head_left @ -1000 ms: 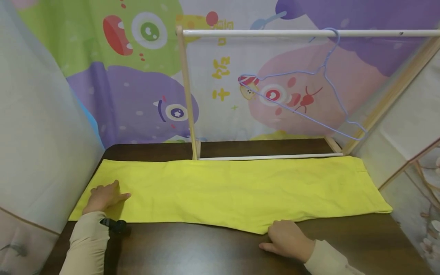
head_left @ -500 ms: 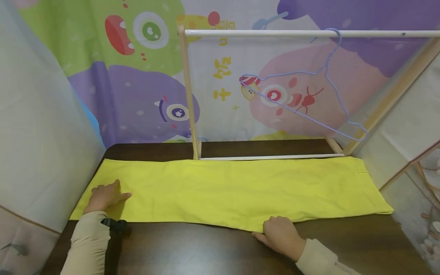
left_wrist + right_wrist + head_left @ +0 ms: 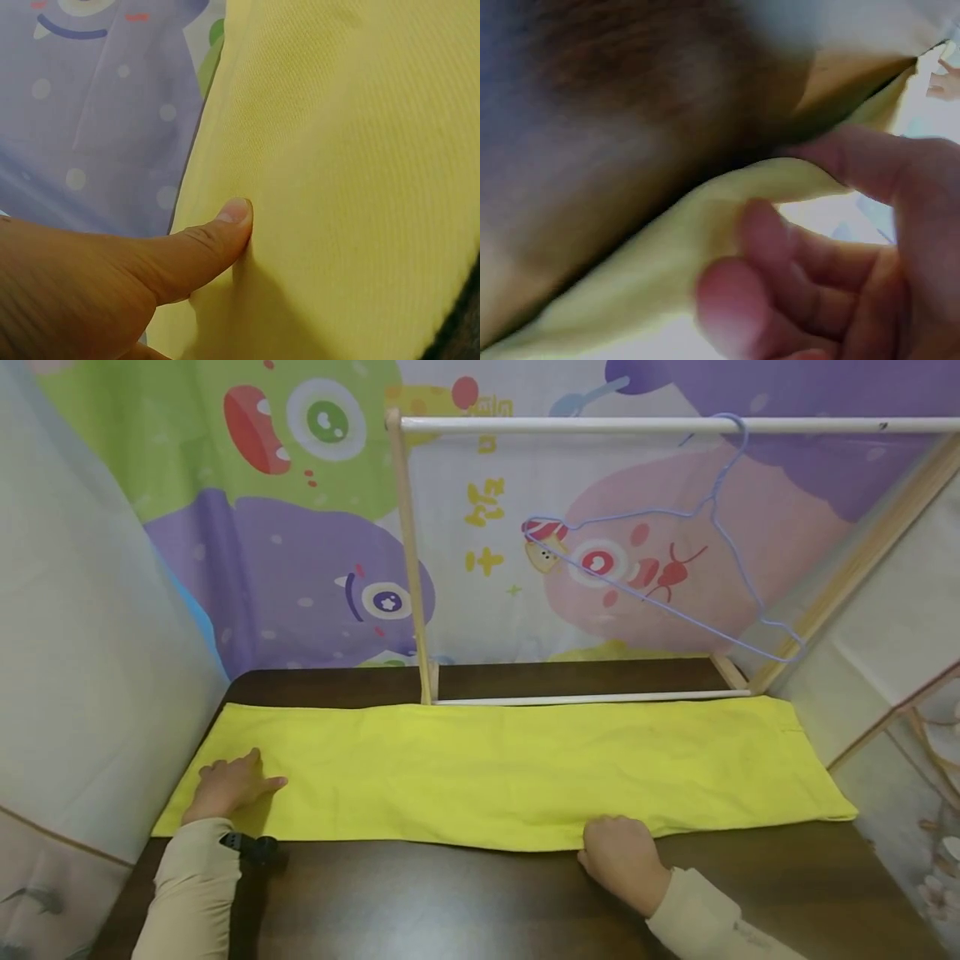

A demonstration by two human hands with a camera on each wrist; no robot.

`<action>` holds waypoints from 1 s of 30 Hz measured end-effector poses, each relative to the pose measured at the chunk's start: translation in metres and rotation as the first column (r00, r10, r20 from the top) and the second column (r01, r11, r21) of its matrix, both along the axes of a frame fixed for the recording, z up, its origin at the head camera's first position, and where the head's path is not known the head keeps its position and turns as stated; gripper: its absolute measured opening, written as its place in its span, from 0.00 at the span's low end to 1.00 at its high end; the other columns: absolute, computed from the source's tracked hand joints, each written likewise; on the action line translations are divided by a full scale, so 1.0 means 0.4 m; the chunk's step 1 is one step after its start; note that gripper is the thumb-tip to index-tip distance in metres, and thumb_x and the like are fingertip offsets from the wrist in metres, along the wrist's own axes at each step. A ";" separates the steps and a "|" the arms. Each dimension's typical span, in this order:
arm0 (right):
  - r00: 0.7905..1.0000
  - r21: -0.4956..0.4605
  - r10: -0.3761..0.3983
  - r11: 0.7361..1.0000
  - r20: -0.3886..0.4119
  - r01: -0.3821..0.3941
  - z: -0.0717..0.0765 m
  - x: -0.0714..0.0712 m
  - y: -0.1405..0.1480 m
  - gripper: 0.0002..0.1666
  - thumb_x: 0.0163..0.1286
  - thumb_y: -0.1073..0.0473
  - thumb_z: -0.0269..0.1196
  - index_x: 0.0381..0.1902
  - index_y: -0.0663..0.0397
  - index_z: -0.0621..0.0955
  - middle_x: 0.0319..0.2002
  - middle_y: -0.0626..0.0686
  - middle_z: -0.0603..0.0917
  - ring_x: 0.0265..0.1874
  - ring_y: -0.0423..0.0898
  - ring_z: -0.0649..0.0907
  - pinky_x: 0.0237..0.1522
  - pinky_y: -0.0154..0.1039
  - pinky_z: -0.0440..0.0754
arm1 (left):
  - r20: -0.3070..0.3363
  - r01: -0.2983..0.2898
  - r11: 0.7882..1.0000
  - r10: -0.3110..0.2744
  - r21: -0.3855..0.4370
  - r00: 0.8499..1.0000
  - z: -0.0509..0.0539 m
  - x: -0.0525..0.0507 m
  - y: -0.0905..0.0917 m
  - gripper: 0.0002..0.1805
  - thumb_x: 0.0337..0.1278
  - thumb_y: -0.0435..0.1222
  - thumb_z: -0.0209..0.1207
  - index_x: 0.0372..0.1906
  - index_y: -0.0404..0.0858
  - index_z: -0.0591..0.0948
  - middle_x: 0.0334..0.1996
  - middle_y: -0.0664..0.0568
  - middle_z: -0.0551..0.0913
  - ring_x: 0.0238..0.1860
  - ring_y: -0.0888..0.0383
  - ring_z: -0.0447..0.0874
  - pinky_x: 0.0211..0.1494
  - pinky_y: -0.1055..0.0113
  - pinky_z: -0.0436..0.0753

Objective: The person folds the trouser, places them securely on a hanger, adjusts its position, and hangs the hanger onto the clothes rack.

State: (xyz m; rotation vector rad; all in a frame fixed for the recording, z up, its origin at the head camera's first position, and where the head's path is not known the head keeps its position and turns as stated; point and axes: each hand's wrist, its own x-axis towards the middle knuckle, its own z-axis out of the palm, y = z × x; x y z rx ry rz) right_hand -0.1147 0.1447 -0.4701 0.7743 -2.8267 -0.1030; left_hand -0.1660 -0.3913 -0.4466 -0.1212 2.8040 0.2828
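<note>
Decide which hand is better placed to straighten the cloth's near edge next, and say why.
Probably the right hand: it is at the near edge of the cloth, by a slight bulge. The left hand rests near the cloth's left end.

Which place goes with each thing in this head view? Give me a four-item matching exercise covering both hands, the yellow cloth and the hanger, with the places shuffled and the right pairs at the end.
Things
1. left hand
2. hanger
3. right hand
4. yellow cloth

Places
A. at the cloth's near edge, fingers curled
B. laid out lengthwise across the dark table
C. on the cloth, near its left end
D. hooked over the white rail

Right pairs: 1-C, 2-D, 3-A, 4-B
</note>
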 end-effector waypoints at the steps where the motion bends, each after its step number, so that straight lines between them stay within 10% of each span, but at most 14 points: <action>1: 1.000 0.012 0.001 1.000 0.000 -0.001 -0.002 0.002 0.002 0.34 0.50 0.60 0.69 0.08 0.45 0.55 0.09 0.42 0.52 0.12 0.38 0.53 0.09 0.35 0.57 | 0.003 -0.001 1.000 0.001 -0.003 1.000 0.000 0.001 -0.001 0.47 0.65 0.54 0.55 0.65 0.14 0.57 0.56 0.16 0.67 0.54 0.15 0.61 0.55 0.28 0.59; 6: 0.988 0.033 0.038 0.999 0.152 -0.043 0.025 -0.001 0.016 0.31 0.57 0.64 0.64 0.08 0.44 0.56 0.08 0.42 0.54 0.12 0.37 0.54 0.10 0.34 0.59 | 0.019 -0.002 1.000 0.002 -0.005 1.000 -0.003 0.002 -0.010 0.49 0.65 0.56 0.54 0.65 0.14 0.57 0.56 0.16 0.67 0.55 0.15 0.60 0.56 0.29 0.59; 13: 0.839 -0.212 0.211 0.970 0.502 -0.117 0.186 -0.084 0.068 0.29 0.62 0.63 0.63 0.11 0.42 0.59 0.13 0.39 0.52 0.14 0.36 0.51 0.19 0.32 0.52 | 0.005 0.007 1.000 -0.007 -0.014 1.000 -0.001 -0.003 -0.024 0.49 0.64 0.56 0.55 0.65 0.13 0.57 0.55 0.17 0.68 0.54 0.15 0.62 0.55 0.28 0.59; 21: 0.880 -0.141 -0.056 0.980 0.471 0.138 0.170 -0.108 0.090 0.18 0.59 0.60 0.60 0.13 0.47 0.68 0.12 0.43 0.62 0.13 0.39 0.59 0.17 0.35 0.56 | -0.016 0.003 1.000 -0.003 0.004 1.000 0.000 -0.007 -0.033 0.49 0.63 0.56 0.56 0.64 0.13 0.58 0.55 0.17 0.68 0.52 0.14 0.64 0.53 0.27 0.60; 30: 0.852 0.031 -0.200 0.977 0.484 0.212 0.080 -0.039 0.064 0.30 0.63 0.54 0.65 0.08 0.47 0.62 0.09 0.44 0.59 0.12 0.41 0.58 0.13 0.38 0.58 | -0.018 -0.004 1.000 0.004 -0.012 1.000 0.002 -0.005 -0.052 0.50 0.63 0.58 0.55 0.64 0.13 0.58 0.55 0.16 0.67 0.52 0.13 0.62 0.53 0.27 0.59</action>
